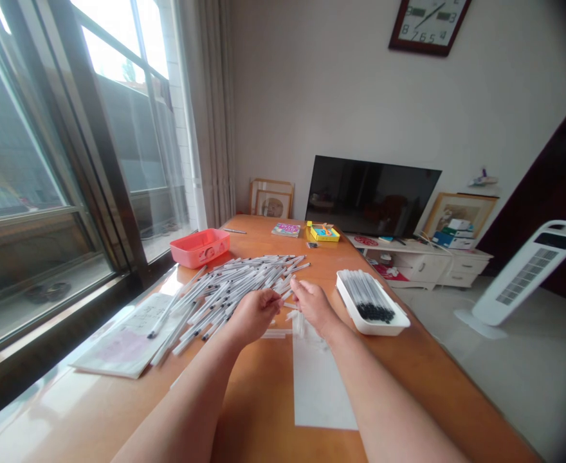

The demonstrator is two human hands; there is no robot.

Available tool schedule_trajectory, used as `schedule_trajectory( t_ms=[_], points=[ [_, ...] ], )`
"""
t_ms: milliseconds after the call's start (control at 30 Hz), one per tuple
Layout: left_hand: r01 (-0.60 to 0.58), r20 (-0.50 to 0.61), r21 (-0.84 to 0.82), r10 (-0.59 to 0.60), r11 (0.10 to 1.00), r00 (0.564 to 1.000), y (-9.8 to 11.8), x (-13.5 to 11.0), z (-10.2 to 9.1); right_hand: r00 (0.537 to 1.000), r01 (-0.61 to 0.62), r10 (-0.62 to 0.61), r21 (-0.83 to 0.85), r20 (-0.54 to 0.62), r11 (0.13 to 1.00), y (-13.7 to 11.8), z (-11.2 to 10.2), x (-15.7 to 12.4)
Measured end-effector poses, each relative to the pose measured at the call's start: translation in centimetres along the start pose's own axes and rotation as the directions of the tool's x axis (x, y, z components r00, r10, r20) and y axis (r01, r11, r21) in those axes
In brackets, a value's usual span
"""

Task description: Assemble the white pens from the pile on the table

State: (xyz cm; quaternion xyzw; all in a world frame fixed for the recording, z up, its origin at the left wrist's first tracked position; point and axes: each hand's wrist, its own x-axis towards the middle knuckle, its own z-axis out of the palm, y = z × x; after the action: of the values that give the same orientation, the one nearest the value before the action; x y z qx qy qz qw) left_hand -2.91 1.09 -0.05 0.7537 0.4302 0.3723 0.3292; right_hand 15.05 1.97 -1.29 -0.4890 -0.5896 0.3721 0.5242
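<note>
My left hand (256,314) and my right hand (312,307) meet over the middle of the table, fingers closed in a pinch. Between their fingertips is a slim whitish pen (287,297), mostly covered by the fingers. A loose heap of clear-barrelled pens (235,280), some with dark ends, spreads just beyond and left of my left hand. Beneath my right hand and forearm lies a white sheet (319,392), with small clear plastic pieces near its top edge. Right of that hand stands a white tray (393,329) holding a row of pens (370,292), black ends toward me.
A red plastic basket (200,249) stands at the table's left edge. A paper booklet (119,341) lies partly under the pens. Farther back are a colourful book (285,229) and a yellow box (325,233). Beyond the table are a television (372,196) and a tower fan (524,283).
</note>
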Motion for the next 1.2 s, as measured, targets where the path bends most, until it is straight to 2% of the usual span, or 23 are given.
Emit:
schedule_trajectory(
  t_ms=[67,133,233,333,467,533,600,667,733,800,900,1033,1200],
  points=[
    [0.032,-0.078,-0.102,-0.040,0.994,0.996,-0.3,0.3,-0.7,1.000,0.001,-0.001,-0.004,-0.015,1.000,0.2,0.1,0.1],
    [0.069,-0.207,-0.247,-0.122,0.967,0.971,-0.5,0.5,-1.7,0.999,0.009,-0.010,-0.036,-0.036,0.999,0.4,0.2,0.1],
    [0.041,-0.416,-0.450,-0.250,0.892,0.874,-0.4,0.6,-3.4,0.998,0.053,-0.056,-0.130,-0.022,0.990,0.5,0.5,-0.2],
    [-0.018,-0.520,-0.588,-0.361,0.809,0.774,-0.4,0.6,-4.8,0.993,0.115,-0.103,-0.278,0.057,0.954,-0.3,1.3,-1.1],
    [-0.044,-0.539,-0.686,-0.467,0.726,0.701,-1.0,0.6,-5.8,0.957,0.245,-0.141,-0.447,0.252,0.861,-2.4,3.2,-3.1],
    [-0.058,-0.541,-0.711,-0.492,0.701,0.683,-1.4,0.6,-6.0,0.909,0.363,-0.194,-0.474,0.368,0.802,-3.4,4.1,-4.0],
    [-0.069,-0.537,-0.731,-0.509,0.679,0.673,-1.7,0.7,-6.1,0.874,0.443,-0.224,-0.514,0.432,0.735,-3.9,4.7,-4.5],
    [-0.076,-0.535,-0.744,-0.524,0.664,0.663,-1.9,0.7,-6.2,0.860,0.476,-0.232,-0.551,0.455,0.686,-3.9,5.0,-4.6],
    [-0.078,-0.539,-0.748,-0.535,0.659,0.651,-2.1,0.7,-6.3,0.879,0.454,-0.225,-0.591,0.421,0.667,-3.3,4.9,-4.3],
    [-0.085,-0.540,-0.754,-0.541,0.652,0.644,-2.3,0.8,-6.4,0.918,0.386,-0.211,-0.641,0.335,0.663,-2.5,4.5,-3.8],
    [-0.092,-0.525,-0.778,-0.562,0.622,0.640,-2.6,1.0,-6.4,0.954,0.301,-0.189,-0.704,0.235,0.644,-1.2,3.5,-2.9],
    [-0.092,-0.493,-0.817,-0.605,0.570,0.626,-2.9,1.2,-6.5,0.969,0.244,-0.187,-0.735,0.161,0.633,-0.3,2.5,-2.1],
    [-0.123,-0.462,-0.862,-0.662,0.492,0.590,-3.0,1.2,-6.6,0.980,0.191,-0.160,-0.779,0.117,0.598,-0.8,2.1,-1.6]
  ],
)
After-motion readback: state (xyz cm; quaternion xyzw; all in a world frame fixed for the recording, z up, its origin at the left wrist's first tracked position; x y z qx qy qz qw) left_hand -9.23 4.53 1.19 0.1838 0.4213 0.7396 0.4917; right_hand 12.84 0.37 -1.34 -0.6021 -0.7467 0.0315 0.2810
